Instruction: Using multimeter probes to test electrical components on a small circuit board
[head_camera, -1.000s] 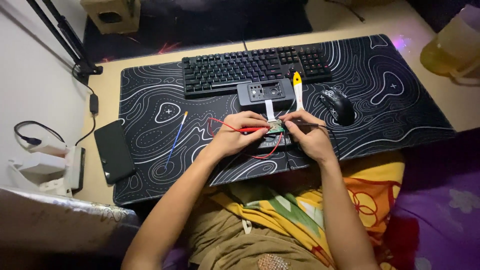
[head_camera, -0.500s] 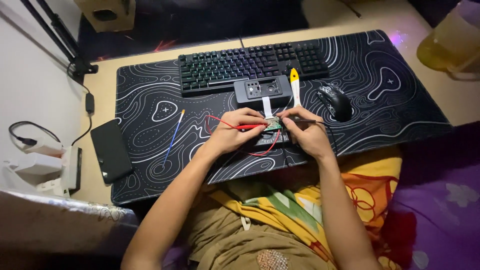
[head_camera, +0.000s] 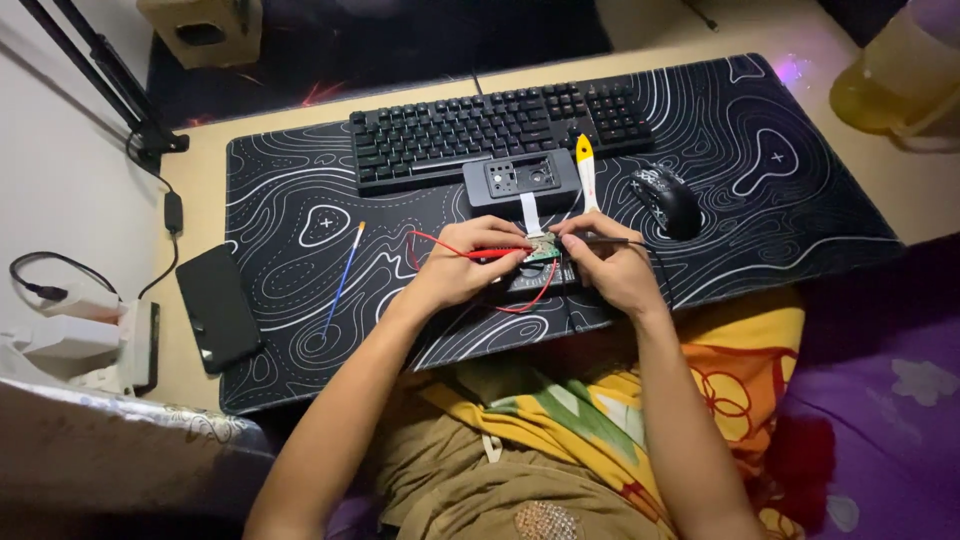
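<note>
My left hand (head_camera: 466, 265) grips a red test probe (head_camera: 497, 254) whose red lead (head_camera: 428, 240) loops over the mat, its tip on a small green circuit board (head_camera: 545, 250). My right hand (head_camera: 607, 262) pinches a black probe (head_camera: 612, 241) against the same board. The board lies on a dark device (head_camera: 540, 277), mostly hidden under my hands. A white ribbon cable (head_camera: 529, 212) runs from the board up to a grey plastic housing (head_camera: 521, 180).
A black keyboard (head_camera: 495, 130), a black mouse (head_camera: 667, 200) and a white-and-yellow pry tool (head_camera: 586, 170) lie on the patterned desk mat (head_camera: 780, 190). A thin blue brush (head_camera: 345, 275) and a black phone (head_camera: 217, 308) lie left. A white power strip (head_camera: 95, 340) sits far left.
Both hands stay on the board with the probes; only the camera has shifted slightly.
</note>
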